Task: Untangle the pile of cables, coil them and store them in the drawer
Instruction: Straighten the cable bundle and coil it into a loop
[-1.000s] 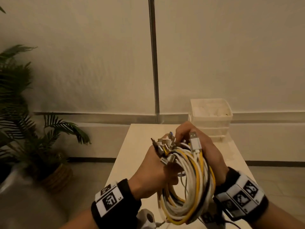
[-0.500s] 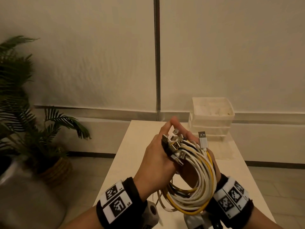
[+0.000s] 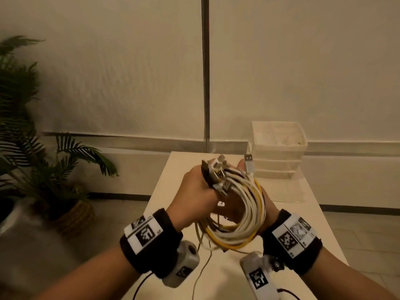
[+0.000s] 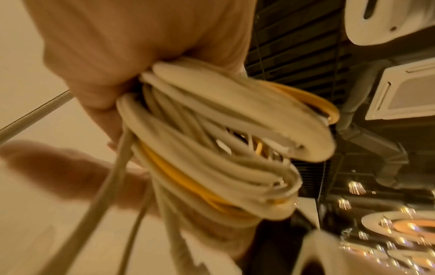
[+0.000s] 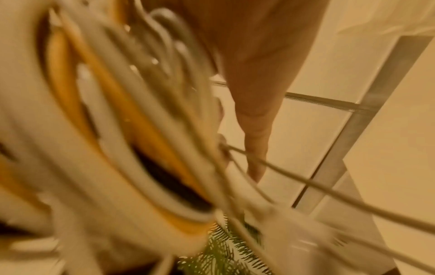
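Note:
A coil of white and yellow cables (image 3: pixel 246 213) hangs in the air above the white table (image 3: pixel 173 191). My left hand (image 3: pixel 198 191) grips its top, where several plugs (image 3: pixel 216 173) stick up. My right hand (image 3: pixel 267 204) lies behind the coil with its fingers (image 3: pixel 240 166) stretched up beside a USB plug (image 3: pixel 249 163). In the blurred left wrist view the left hand (image 4: pixel 141 46) closes on the coil (image 4: pixel 212 139). The right wrist view shows the cable loops (image 5: pixel 105 130) against one straight finger (image 5: pixel 254 121). The stacked clear drawer unit (image 3: pixel 279 148) stands at the table's far right.
Loose cable ends (image 3: pixel 201 267) hang from the coil toward the table. A clear flat tray part (image 3: pixel 287 189) lies in front of the drawer unit. A potted palm (image 3: pixel 43 169) in a woven basket stands on the floor to the left. A metal pole (image 3: pixel 205 72) runs up the wall.
My right fingers, curled over the plugs a second ago, have straightened behind the coil. My left hand has slid up to the plug ends, and the coil has risen a little.

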Demonstrator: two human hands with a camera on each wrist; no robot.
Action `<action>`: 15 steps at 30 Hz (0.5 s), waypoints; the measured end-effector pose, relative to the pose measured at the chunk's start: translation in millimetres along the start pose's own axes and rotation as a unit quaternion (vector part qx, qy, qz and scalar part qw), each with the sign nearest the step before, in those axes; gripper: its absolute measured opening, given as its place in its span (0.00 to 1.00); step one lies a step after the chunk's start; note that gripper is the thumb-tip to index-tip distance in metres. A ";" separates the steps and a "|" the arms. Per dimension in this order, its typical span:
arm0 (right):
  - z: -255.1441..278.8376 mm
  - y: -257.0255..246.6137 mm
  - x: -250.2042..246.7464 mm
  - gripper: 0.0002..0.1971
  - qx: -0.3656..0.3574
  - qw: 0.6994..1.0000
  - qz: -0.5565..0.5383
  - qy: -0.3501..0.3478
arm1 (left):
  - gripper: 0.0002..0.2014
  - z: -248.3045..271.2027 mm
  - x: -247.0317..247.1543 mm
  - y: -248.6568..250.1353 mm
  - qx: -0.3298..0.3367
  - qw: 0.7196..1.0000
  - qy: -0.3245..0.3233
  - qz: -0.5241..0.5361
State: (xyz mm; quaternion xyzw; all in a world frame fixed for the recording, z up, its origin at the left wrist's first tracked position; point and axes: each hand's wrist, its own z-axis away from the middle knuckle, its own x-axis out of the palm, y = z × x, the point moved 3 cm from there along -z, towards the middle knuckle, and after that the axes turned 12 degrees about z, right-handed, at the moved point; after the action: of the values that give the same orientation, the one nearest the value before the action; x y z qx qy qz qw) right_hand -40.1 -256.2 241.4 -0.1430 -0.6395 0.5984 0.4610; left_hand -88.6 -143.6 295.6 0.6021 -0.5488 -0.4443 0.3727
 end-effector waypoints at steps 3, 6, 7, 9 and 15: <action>0.2 10.4 8.8 0.33 0.003 0.997 -0.012 -0.077 | 0.08 -17.1 -15.2 8.3 -0.016 0.994 0.073 0.080; 3.2 25.8 10.0 0.32 0.003 0.991 0.080 -0.108 | 0.08 -35.7 -36.8 21.3 0.018 0.989 0.140 0.051; 4.2 26.2 8.4 0.27 0.006 0.988 0.112 -0.109 | 0.08 -40.4 -43.7 23.7 0.022 0.987 0.155 0.044; 4.2 21.6 2.3 0.20 0.012 0.981 0.173 -0.085 | 0.09 -45.1 -57.0 25.5 0.012 0.983 0.181 0.038; 8.0 17.1 8.5 0.13 0.022 0.946 0.314 -0.083 | 0.07 -42.6 -62.2 21.4 0.004 0.981 0.192 0.023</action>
State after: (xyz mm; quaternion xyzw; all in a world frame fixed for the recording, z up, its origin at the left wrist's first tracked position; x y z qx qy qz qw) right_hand -57.0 -250.8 230.7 -0.2766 -0.5847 0.7364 0.1982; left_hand -55.6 -86.2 337.5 0.6647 -0.4824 -0.3100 0.4790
